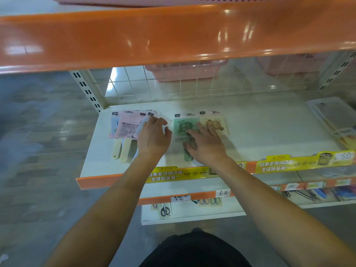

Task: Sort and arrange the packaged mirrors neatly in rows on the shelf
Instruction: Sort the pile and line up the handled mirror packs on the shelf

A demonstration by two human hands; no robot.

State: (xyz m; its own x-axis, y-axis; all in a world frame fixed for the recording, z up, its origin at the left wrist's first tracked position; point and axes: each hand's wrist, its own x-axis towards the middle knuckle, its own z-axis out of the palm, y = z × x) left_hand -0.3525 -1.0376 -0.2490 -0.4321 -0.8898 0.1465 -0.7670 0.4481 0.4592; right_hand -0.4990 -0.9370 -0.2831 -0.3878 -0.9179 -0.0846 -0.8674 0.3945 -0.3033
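Note:
Several packaged hand mirrors lie on the white shelf [260, 124]. At the left is a loose overlapping pile with a pink package [128, 125] on top and cream handles [125, 149] sticking toward me. My left hand [154, 137] grips a pale bluish package [142, 126] at the pile's right edge, fingers curled over its top. To the right lie a green mirror [182, 125] and a beige mirror [209, 122] side by side. My right hand [207, 144] rests flat, fingers spread, across both of them.
An orange shelf edge [173, 35] overhangs close above. A wire grid back panel [192, 83] closes the rear. Clear flat packages [335, 116] sit at the far right. Yellow price strips [289, 162] line the front edge. Lower shelves hold scissors [165, 210].

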